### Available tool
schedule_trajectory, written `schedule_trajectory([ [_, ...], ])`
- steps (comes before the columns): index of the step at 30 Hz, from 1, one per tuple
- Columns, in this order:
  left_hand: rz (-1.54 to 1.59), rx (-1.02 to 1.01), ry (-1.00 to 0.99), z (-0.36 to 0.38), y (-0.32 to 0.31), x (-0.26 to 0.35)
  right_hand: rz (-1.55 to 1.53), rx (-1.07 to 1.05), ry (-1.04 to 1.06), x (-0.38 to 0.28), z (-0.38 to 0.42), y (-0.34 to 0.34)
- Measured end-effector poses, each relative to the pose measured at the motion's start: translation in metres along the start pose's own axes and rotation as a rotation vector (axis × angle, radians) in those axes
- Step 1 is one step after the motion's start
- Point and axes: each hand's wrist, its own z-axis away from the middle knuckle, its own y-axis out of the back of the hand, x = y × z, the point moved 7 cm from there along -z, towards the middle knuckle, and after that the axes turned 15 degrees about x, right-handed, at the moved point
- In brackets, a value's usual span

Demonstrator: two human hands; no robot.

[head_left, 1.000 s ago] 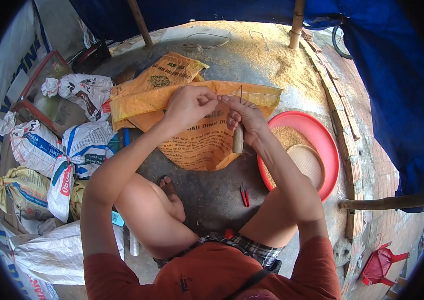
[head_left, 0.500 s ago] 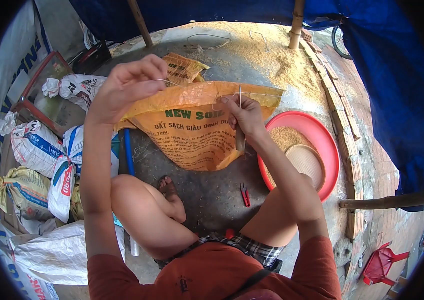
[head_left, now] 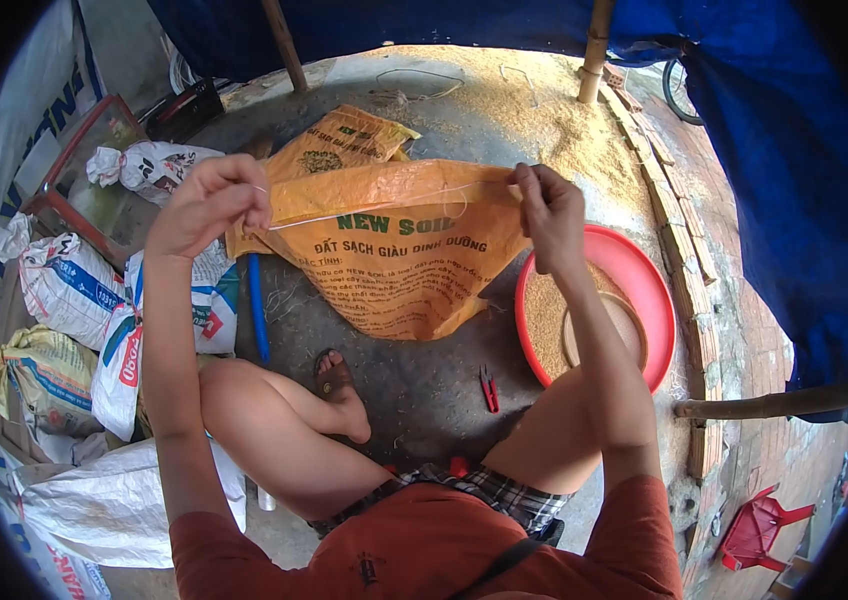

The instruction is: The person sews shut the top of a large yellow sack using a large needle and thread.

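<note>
A yellow-orange woven sack printed "NEW SOIL" hangs between my hands, its folded top edge stretched out. White thread runs along the seam below that fold, and a thin loop of it shows near the right end. My left hand is closed at the sack's upper left corner, pinching the thread. At the upper right corner my right hand grips the sack's edge between thumb and fingers. Whatever else lies inside the right palm is hidden.
Behind lies another orange sack. A red basin of grain holds a round sieve. Red-handled pliers lie on the floor. Filled sacks crowd the left; a bamboo pole juts in from the right.
My left hand has moved left and slightly down. My right hand has moved right to the sack's corner. The metal needle-like tool seen in it before no longer shows. The seam is pulled straighter.
</note>
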Motion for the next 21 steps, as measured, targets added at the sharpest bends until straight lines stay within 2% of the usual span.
schedule_trajectory([
  [1, 0.0, 0.004, -0.002, 0.003, 0.0, -0.001, 0.013, 0.034, -0.011, 0.002, -0.004, 0.005],
  [3, -0.264, -0.054, 0.188, 0.01, -0.008, -0.017, 0.001, 0.053, -0.009, 0.004, -0.009, 0.012],
  [4, -0.264, -0.054, 0.188, 0.01, -0.006, -0.023, -0.008, 0.076, -0.012, 0.005, -0.011, 0.016],
  [6, -0.659, -0.121, 0.071, 0.009, -0.004, -0.04, -0.001, 0.08, -0.015, 0.004, -0.012, 0.02],
  [7, -0.657, -0.123, 0.069, 0.008, -0.001, -0.042, 0.02, 0.088, -0.015, 0.004, -0.013, 0.021],
  [9, -0.972, 0.055, 0.041, 0.005, 0.015, -0.04, 0.044, 0.097, -0.017, 0.007, -0.014, 0.023],
  [10, -0.972, 0.053, 0.043, 0.005, 0.013, -0.039, 0.106, 0.121, 0.101, 0.004, -0.016, 0.024],
  [11, -0.782, 0.148, 0.046, 0.003, 0.007, -0.032, 0.167, 0.146, 0.217, 0.0, -0.016, 0.026],
  [12, -0.591, 0.241, 0.048, 0.0, 0.001, -0.026, 0.167, 0.147, 0.213, 0.0, -0.018, 0.028],
  [13, -0.594, 0.24, 0.049, -0.003, -0.011, -0.024, 0.277, 0.157, 0.3, -0.007, -0.019, 0.03],
  [14, -0.695, 0.291, -0.045, -0.008, -0.023, -0.016, 0.387, 0.165, 0.387, -0.011, -0.02, 0.032],
  [15, -0.794, 0.343, -0.14, -0.011, -0.035, -0.008, 0.387, 0.124, 0.295, -0.001, -0.025, 0.033],
  [16, -0.793, 0.347, -0.14, -0.016, -0.043, -0.013, 0.387, 0.122, 0.298, 0.004, -0.03, 0.036],
  [18, -0.942, 0.292, -0.59, -0.024, -0.073, -0.01, 0.467, 0.024, 0.236, 0.028, -0.039, 0.035],
  [19, -0.94, 0.296, -0.594, -0.03, -0.08, -0.018, 0.365, 0.011, 0.239, 0.037, -0.039, 0.034],
  [21, -0.947, 0.284, -0.699, -0.038, -0.095, -0.026, 0.432, -0.026, 0.218, 0.038, -0.039, 0.032],
])
